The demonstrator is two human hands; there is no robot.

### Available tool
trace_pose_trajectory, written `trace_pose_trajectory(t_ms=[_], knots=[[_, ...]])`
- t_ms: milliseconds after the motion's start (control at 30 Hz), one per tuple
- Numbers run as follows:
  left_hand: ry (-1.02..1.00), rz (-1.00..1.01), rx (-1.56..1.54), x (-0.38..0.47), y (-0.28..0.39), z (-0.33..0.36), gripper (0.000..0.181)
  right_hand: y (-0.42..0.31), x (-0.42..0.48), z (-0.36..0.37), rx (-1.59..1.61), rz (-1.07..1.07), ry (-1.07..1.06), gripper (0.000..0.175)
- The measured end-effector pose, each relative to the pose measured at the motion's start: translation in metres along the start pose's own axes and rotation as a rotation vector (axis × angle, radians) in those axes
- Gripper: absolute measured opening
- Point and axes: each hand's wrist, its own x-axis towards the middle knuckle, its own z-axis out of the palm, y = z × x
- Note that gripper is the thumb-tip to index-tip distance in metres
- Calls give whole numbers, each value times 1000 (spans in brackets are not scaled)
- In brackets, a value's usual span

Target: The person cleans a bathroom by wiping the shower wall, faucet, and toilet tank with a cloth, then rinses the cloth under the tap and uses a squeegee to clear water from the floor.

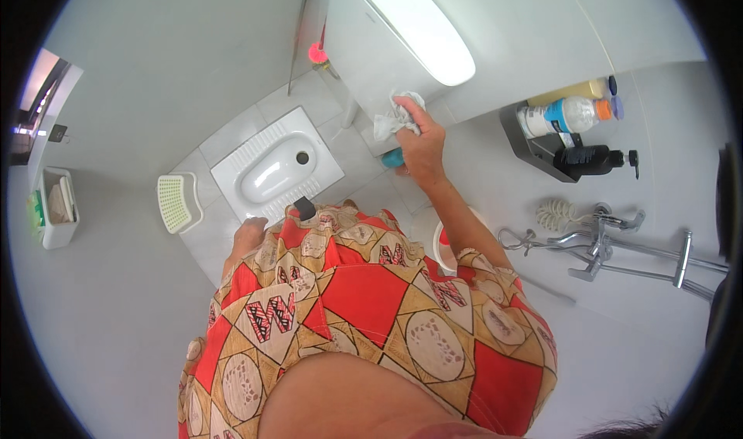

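My right hand [422, 149] grips a crumpled white tissue or thin cloth [399, 117] between thumb and fingers. It is in front of the lower edge of a smooth white fixture [371, 50] with a glaring, rounded top. Whether the tissue touches the fixture I cannot tell. My left hand [249, 235] hangs low at my side, beside my patterned garment [365, 300]; its fingers are partly hidden. Nearest to it is a white ceramic squat toilet [273, 175] set in the tiled floor, with a round drain hole. A small dark flap [305, 208] shows at the garment's hem.
A pale green stool [174, 204] stands left of the toilet. A pink-red brush [318, 53] leans behind it. At right, a dark corner shelf [514, 140] carries several bottles, above a shower mixer [601, 242] and a bucket [438, 247]. A white wall holder [59, 230] hangs at left.
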Motion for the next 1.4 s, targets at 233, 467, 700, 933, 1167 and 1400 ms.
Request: trace_pose_trajectory(t_ms=[233, 467, 700, 933, 1167, 1400], knots=[[-29, -140, -33, -16, 0, -18, 15, -35, 84, -24, 225, -128, -76, 44], [137, -202, -57, -4, 2, -38, 16, -47, 140, -30, -800, -1032, -409, 40], [205, -230, -86, 2, -17, -31, 16, -80, 217, -42, 447, -119, -145, 38], [259, -160, -145, 10, -6, -28, 16, -53, 294, 19, -531, -328, 39, 40], [176, -253, -181, 7, -5, -32, 19, -51, 264, 18, -741, -475, -77, 36], [238, -217, -176, 16, -24, -15, 16, -41, 103, -74, -863, -331, -20, 30]])
